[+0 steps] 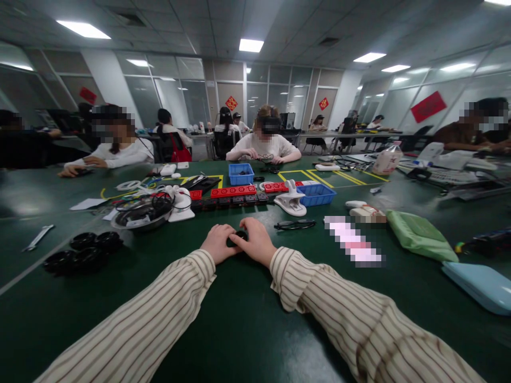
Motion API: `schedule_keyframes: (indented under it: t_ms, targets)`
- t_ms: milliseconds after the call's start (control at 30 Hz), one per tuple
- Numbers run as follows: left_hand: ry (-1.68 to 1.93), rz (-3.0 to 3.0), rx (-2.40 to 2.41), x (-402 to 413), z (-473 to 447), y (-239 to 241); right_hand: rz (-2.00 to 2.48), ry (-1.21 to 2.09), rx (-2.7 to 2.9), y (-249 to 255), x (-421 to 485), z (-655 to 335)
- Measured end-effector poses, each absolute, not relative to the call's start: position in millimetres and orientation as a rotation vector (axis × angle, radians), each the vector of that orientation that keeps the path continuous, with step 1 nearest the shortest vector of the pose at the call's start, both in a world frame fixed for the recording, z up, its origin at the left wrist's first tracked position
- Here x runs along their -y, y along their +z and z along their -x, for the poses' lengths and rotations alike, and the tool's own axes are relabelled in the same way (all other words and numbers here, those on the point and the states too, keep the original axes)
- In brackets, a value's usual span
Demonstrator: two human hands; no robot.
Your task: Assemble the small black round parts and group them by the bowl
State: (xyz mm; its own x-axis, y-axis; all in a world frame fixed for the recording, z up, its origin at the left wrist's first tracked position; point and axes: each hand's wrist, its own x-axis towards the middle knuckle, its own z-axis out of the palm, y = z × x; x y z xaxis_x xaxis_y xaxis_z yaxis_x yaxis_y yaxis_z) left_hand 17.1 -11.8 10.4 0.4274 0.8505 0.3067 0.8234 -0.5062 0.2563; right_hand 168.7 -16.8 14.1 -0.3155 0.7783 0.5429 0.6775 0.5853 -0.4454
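Observation:
My left hand (217, 242) and my right hand (257, 240) meet over the green table, just above its surface or resting on it; I cannot tell which. Between them is a small black round part (241, 234), mostly covered by the fingers. Both hands are closed around it, thumbs toward each other. Several black, glossy ring-shaped parts (91, 254) lie in a cluster to the left. Beyond my hands runs a row of black socket modules (239, 201), with red socket modules (233, 191) behind it.
A metal bowl (139, 226) of cables stands left, near a wrench (39, 238). Right of my hands lie eyeglasses (295, 226), a white clip stand (291, 205), a blue bin (318, 198), a green pouch (419, 234) and a light-blue case (479, 287). A person (263, 143) works opposite.

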Motion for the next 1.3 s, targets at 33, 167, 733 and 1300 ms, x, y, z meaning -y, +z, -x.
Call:
schedule_keyframes:
  t_ms: [33, 167, 733, 1300]
  targets:
    - [0.621, -2.595, -1.522, 11.4, -17.4, 10.0, 1.157, 0.16, 2.078, 14.1, 16.7, -168.5]
    - [0.651, -2.575, -1.457, 8.8, -16.0, 8.3, 1.15, 0.152, 2.081, 15.8, 17.9, -167.5]
    - [0.673, -2.596, -1.483, 8.9, -15.0, 6.1, 1.15, 0.192, 2.034, 17.7, 21.0, -167.1]
    - [0.59, -2.542, -1.362, 3.5, -11.4, 2.2, 0.952, 0.209, 2.165, 19.8, 26.5, -167.5]
